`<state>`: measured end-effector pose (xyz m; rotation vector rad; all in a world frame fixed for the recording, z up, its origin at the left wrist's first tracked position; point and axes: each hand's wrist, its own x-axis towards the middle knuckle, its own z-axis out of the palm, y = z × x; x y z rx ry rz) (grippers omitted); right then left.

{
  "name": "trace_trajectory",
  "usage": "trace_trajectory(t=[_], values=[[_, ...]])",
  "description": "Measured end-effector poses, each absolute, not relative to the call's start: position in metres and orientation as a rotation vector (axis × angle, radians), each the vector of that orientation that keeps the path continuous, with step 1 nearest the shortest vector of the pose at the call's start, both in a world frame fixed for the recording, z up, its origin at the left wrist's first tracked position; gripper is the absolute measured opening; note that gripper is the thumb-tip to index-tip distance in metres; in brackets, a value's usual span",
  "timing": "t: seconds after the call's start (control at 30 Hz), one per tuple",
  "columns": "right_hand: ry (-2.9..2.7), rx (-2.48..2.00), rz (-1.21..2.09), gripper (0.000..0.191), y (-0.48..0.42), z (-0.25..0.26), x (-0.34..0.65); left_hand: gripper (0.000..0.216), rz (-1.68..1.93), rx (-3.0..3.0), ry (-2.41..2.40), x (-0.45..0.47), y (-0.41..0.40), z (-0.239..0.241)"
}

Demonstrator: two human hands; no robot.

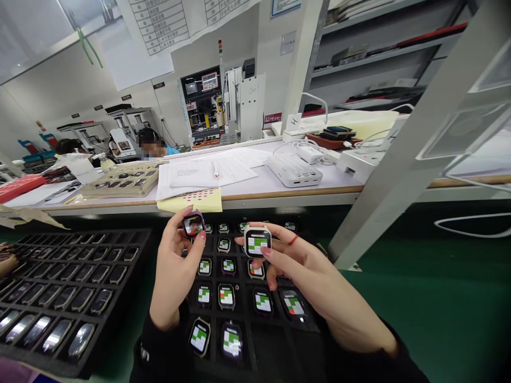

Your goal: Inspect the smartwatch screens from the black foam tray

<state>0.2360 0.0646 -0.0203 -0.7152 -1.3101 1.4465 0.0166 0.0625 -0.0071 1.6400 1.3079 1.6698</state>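
Observation:
My left hand (173, 271) holds up a small smartwatch body with a purple rim (194, 224), its screen lit with a picture. My right hand (303, 271) holds a white-rimmed watch body (257, 241) whose screen shows green, white and red blocks. Both hands hover over a black tray (267, 351) with several lit watch bodies seated in its pockets, such as one (226, 296) in the middle row.
A second black tray (131, 250) at the left holds several dark-screened watch bodies. Behind runs a white bench (279, 194) with papers (203, 173), a yellow sheet (191, 201), a white box (294, 170) and a beige parts tray (120, 182). A person sits beyond. A grey post (403, 159) slants at right.

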Motion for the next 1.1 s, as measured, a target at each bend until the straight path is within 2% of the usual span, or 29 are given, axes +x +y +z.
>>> trace_trajectory(t=[0.5, 0.73, 0.87, 0.97, 1.1], values=[[-1.32, -0.691, 1.471, 0.048, 0.063, -0.016, 0.23, 0.046, 1.555, 1.635, 1.188, 0.027, 0.056, -0.004], [-1.315, -0.808, 1.493, 0.063, 0.046, -0.02, 0.237, 0.048, 1.548, 1.621, 1.178, 0.026, 0.055, -0.003], [-1.386, -1.032, 1.419, 0.053, 0.025, -0.051, 0.259, 0.05, 1.544, 1.624, 1.137, 0.027, 0.056, -0.004], [-1.474, -1.274, 1.334, 0.055, 0.006, -0.087, 0.275, 0.051, 1.514, 1.626, 1.122, 0.029, 0.057, -0.006], [-1.487, -1.534, 1.082, 0.046, -0.015, -0.122, 0.286, 0.051, 1.492, 1.644, 1.093, 0.032, 0.057, -0.008]])
